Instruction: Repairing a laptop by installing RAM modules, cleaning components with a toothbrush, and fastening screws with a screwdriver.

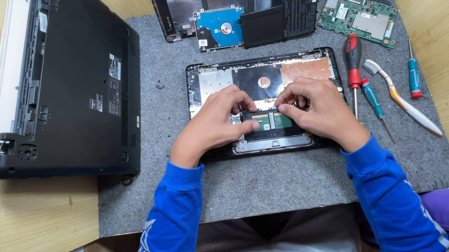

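Blue sleeves lead our hands onto the opened laptop shell (212, 78).
Our left hand (215, 122) and right hand (315, 109), fingers curled, pinch the small green board (268, 121) at the shell's front edge; screwdrivers (354, 65) lie right of it, within reach.

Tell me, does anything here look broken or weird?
Nothing looks broken. The odd one out is a toothbrush lying among the screwdrivers on the grey mat. The opened laptop shell has its parts spread around, and both the left hand and right hand rest on it.
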